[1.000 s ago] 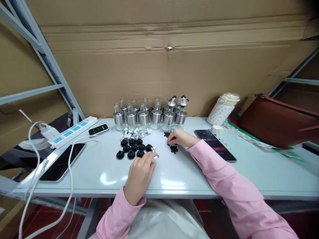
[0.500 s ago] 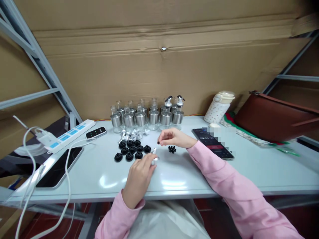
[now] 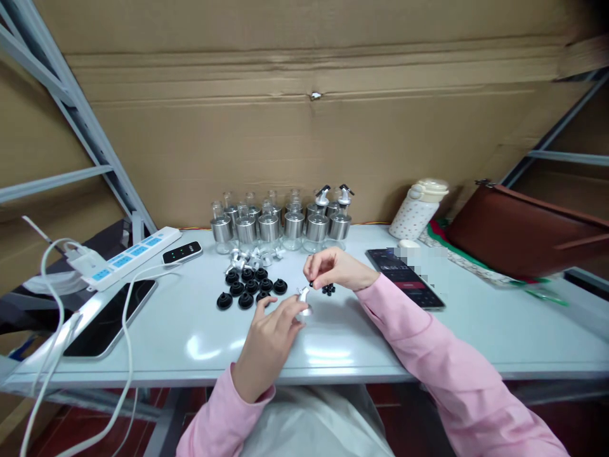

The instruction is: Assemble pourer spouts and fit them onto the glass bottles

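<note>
My left hand [image 3: 273,333] pinches a small white pourer spout [image 3: 304,303] above the front middle of the table. Just over the spout's tip, my right hand [image 3: 335,268] has thumb and fingers closed on a small black part [image 3: 311,284], mostly covered by the fingertips. Beneath the right hand lies a little cluster of similar black parts [image 3: 328,289]. Left of my hands, several black round stoppers [image 3: 251,286] sit in rows. Behind them is a heap of loose white spouts [image 3: 254,257].
Several glass bottles with steel bands [image 3: 269,227] stand along the back, two topped with pourers. On the right are a phone [image 3: 404,277], a dotted flask [image 3: 417,206] and a brown bag [image 3: 528,228]. A power strip [image 3: 136,257], another phone [image 3: 111,317] and white cables lie left.
My left hand has shifted slightly right with the spout. My right hand has moved a little right and down, bringing the black part close to the spout's tip.
</note>
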Motion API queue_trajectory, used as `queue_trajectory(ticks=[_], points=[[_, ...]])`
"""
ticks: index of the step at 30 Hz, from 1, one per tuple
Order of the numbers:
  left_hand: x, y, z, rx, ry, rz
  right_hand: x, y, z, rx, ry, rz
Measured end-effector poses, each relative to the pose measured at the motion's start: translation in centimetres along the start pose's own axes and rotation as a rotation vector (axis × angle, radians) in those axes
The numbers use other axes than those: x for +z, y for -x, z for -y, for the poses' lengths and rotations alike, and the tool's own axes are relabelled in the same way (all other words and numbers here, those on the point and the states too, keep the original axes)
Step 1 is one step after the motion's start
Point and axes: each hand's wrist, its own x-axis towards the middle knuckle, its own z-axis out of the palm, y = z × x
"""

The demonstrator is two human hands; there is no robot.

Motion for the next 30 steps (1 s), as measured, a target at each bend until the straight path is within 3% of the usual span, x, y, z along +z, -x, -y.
queue_trajectory(ticks=[10, 17, 23, 25, 27, 30], points=[[0.0, 0.0, -0.2, 0.087, -0.009, 0.009, -0.3, 0.2, 0.0, 0.118, 0.067, 0.112], [0.0, -0.1, -0.1, 0.143, 0.014, 0.008, -0.1, 0.3, -0.7, 0.194, -0.003, 0.264], [-0.2, 0.2, 0.4, 0.173, 0.053, -0.004, 0.1, 0.4, -0.4, 0.157, 0.048, 0.369], [-0.6, 0.4, 1.1, 0.095, 0.043, -0.039, 0.0, 0.4, -0.2, 0.153, 0.066, 0.345], [-1.2, 0.5, 1.9, -0.071, -0.036, -0.062, 0.0, 0.4, -0.1, 0.171, 0.067, 0.306], [-1.9, 0.7, 2.9, -0.313, -0.262, -0.012, -0.1, 0.5, 0.0, 0.193, 0.057, 0.218]])
